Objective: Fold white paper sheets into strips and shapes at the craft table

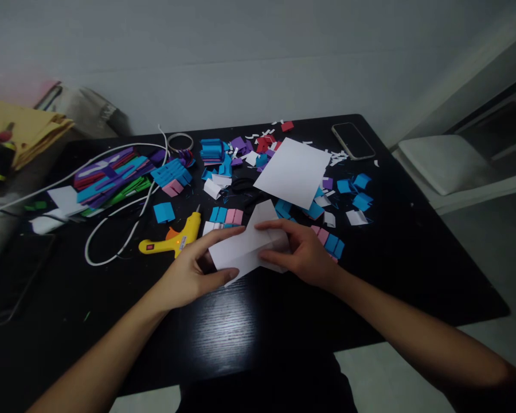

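Observation:
Between both hands, above the front part of the black table, is a partly folded sheet of white paper (250, 244). My left hand (196, 265) grips its left end, thumb below and fingers along the top edge. On the right side, my right hand (298, 249) pinches the fold with thumb and index finger. A yellow glue gun (181, 236) lies just left of my left hand, its switch lit. Behind the folded paper rests a flat white sheet (294, 172) on top of paper scraps. Folded blue and pink paper pieces (226, 215) sit close beyond my fingers.
A white cable (98, 229) loops across the table's left side near bundled coloured paper strips (112, 175). A phone (353, 141) lies at the back right. Blue folded pieces (362, 201) are scattered at right. A dark flat device (17, 281) is at far left.

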Available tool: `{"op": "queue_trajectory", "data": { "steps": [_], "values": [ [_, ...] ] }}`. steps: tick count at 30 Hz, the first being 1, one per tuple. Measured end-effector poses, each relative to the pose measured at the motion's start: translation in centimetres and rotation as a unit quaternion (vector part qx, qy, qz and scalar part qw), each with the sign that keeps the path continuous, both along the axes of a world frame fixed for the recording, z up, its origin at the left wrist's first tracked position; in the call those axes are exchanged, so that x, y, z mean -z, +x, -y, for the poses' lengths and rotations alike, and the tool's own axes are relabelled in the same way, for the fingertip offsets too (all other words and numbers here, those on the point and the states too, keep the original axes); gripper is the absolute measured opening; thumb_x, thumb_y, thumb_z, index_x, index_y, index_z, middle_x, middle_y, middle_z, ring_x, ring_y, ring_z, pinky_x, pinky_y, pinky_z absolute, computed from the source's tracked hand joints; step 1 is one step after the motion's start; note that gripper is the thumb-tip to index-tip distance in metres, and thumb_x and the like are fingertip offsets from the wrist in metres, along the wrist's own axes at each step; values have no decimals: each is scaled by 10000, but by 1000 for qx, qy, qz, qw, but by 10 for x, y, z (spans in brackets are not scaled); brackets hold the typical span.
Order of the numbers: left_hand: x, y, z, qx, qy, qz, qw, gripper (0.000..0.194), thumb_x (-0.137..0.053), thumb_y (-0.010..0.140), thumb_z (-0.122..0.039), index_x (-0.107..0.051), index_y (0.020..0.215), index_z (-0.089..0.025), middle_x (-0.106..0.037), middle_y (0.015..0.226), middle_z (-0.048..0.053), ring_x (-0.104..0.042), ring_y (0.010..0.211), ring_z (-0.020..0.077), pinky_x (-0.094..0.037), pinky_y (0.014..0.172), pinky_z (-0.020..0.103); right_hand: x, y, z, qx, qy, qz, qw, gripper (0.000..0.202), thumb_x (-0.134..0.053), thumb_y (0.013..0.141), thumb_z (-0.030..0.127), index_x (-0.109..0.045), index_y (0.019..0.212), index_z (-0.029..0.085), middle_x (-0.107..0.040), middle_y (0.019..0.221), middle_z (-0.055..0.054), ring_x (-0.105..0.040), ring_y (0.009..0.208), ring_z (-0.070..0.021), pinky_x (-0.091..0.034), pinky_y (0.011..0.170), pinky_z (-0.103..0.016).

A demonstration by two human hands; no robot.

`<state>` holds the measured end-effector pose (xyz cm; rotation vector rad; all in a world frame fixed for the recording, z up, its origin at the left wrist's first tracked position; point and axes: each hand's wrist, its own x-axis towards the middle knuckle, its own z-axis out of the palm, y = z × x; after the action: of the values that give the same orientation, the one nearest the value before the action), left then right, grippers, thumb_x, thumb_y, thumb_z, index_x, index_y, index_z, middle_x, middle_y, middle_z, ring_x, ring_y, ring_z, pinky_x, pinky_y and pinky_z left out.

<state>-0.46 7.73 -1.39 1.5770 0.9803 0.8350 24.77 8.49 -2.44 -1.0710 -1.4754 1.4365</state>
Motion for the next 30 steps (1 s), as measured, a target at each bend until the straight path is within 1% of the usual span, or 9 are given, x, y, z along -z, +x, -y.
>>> {"op": "queue_trajectory", "data": {
  "steps": [3, 6, 10, 13, 16, 18, 21, 25, 30],
  "values": [
    [0, 3, -1, -28, 3, 26, 999, 493, -814, 819, -188, -701, 1297, -242, -752, 1051, 68, -706, 762, 156, -587, 616, 233, -3, -1, 0, 27, -12, 9, 1000, 405, -865, 781, 263, -742, 1167, 279, -746, 1193, -39, -714, 1066, -249, -601, 935, -424],
    [-1, 6, -1, -64, 13, 19, 998, 341, -806, 834, -183, -747, 1167, -227, -705, 807, -1, -611, 590, 93, -505, 523, 180, -6, -1, 0, 41, -9, 29, 999, 365, -851, 800, 293, -744, 1147, 260, -747, 1171, -50, -714, 1030, -242, -606, 883, -397],
    [-1, 8, 2, -92, 77, -12, 993, 257, -781, 864, -194, -754, 1118, -222, -733, 843, -2, -640, 626, 97, -516, 550, 179, -7, 0, 0, 35, -21, 11, 999, 466, -842, 813, 286, -682, 1250, 267, -739, 1165, -45, -712, 1007, -230, -606, 835, -367],
    [2, 4, 4, -95, 162, -72, 980, 295, -751, 891, -190, -726, 1184, -214, -782, 981, 29, -721, 782, 138, -572, 674, 212, -5, 0, 1, 20, -25, 8, 999, 605, -836, 810, 246, -611, 1370, 284, -724, 1196, -48, -708, 1011, -234, -606, 830, -372],
    [7, -1, 5, -94, 247, -121, 957, 326, -713, 912, -176, -699, 1236, -202, -786, 1136, 66, -751, 982, 186, -595, 854, 270, -3, -1, 2, 8, 1, 33, 999, 533, -824, 819, 236, -657, 1322, 285, -716, 1228, -50, -699, 1072, -252, -597, 898, -407],
    [9, -1, 6, -89, 272, -127, 950, 281, -697, 917, -161, -702, 1196, -194, -793, 1103, 62, -758, 970, 181, -598, 861, 267, -2, -2, 4, 12, 33, 45, 998, 491, -821, 830, 257, -672, 1297, 288, -712, 1254, -52, -691, 1117, -263, -584, 948, -431],
    [6, 3, 9, -83, 277, -117, 950, 203, -693, 906, -140, -707, 1104, -185, -799, 1002, 48, -760, 864, 159, -603, 779, 235, -2, -3, 6, 31, 119, 71, 990, 473, -795, 853, 257, -664, 1306, 289, -703, 1289, -61, -674, 1168, -274, -565, 988, -447],
    [1, 12, 15, -83, 228, -93, 966, 229, -685, 891, -133, -685, 1115, -182, -792, 934, 36, -740, 751, 139, -600, 706, 226, -3, -6, 8, 50, 228, 128, 964, 358, -702, 879, 182, -704, 1223, 284, -736, 1164, -66, -689, 1085, -269, -573, 951, -456],
    [4, 15, 20, -42, 149, -44, 987, 361, -673, 865, -112, -620, 1211, -199, -768, 921, 27, -734, 769, 157, -592, 715, 255, 1, -7, 9, 82, 228, 144, 960, 406, -631, 894, 146, -671, 1276, 277, -744, 1231, -66, -706, 1124, -270, -568, 975, -460]
  ]
}}
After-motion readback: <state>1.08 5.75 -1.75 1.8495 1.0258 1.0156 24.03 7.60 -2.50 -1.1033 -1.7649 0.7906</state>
